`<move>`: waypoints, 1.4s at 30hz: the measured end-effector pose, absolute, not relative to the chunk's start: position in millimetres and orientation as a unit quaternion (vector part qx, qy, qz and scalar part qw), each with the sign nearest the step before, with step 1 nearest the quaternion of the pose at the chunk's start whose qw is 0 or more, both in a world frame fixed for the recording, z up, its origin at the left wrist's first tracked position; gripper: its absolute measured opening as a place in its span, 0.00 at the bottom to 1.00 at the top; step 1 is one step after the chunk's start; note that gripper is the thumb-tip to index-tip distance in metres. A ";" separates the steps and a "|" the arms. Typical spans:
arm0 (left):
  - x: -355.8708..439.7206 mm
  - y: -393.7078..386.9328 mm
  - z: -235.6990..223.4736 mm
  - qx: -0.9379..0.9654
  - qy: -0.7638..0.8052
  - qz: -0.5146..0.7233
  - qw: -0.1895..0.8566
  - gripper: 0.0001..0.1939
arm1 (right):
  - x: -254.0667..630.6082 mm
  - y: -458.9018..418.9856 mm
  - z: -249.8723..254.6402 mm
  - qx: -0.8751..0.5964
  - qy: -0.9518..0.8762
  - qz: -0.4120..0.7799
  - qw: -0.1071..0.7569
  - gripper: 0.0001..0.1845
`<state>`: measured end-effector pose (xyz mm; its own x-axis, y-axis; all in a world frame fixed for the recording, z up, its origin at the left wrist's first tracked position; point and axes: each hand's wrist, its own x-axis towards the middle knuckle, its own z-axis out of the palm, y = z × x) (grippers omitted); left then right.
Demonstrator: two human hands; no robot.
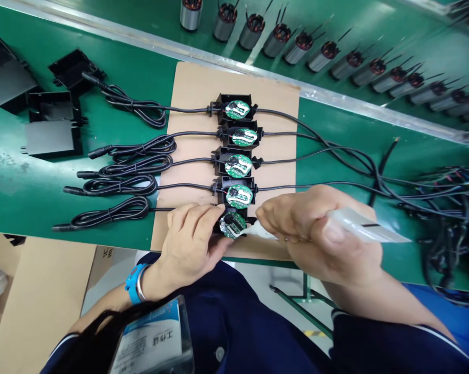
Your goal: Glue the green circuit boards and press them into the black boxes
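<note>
My right hand [323,234] is closed around a white squeeze tube [364,227], its nozzle tip at the nearest round green circuit board [233,224]. My left hand [193,239] has its fingers and thumb around the black housing under that board, steadying it at the front of the row. Beyond it, several more boards, such as this one [239,196], sit tilted in black open housings [234,97], with white paste on their faces. Black cables leave the housings on both sides. The nearest housing is partly hidden by my left fingers.
A cardboard sheet [195,83] lies beneath the housings on the green table [121,62]. Coiled black cables [109,213] lie left, with loose black boxes [53,137] beyond. Metal motor stators [275,40] line a shelf behind a metal rail. Tangled wires [448,234] lie right.
</note>
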<state>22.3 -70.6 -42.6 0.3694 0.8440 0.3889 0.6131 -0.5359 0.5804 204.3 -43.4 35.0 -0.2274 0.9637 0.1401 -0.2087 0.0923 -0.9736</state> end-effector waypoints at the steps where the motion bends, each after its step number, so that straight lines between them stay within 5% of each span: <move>1: 22.5 -70.4 -42.6 0.809 0.451 0.337 0.171 0.27 | 205.5 -42.2 34.9 -0.354 -0.533 0.574 0.511 0.13; 26: 25.5 -70.2 -36.1 0.794 0.488 0.294 0.211 0.31 | 210.4 -47.5 25.6 -0.327 -0.622 0.522 0.484 0.11; 33: 23.6 -70.3 -38.2 0.791 0.497 0.292 0.205 0.30 | 215.7 -51.1 51.9 -0.319 -0.487 0.558 0.591 0.21; 42: 22.7 -70.9 -42.6 0.791 0.501 0.289 0.197 0.32 | 190.2 -15.1 9.9 -0.242 -0.484 0.605 0.584 0.14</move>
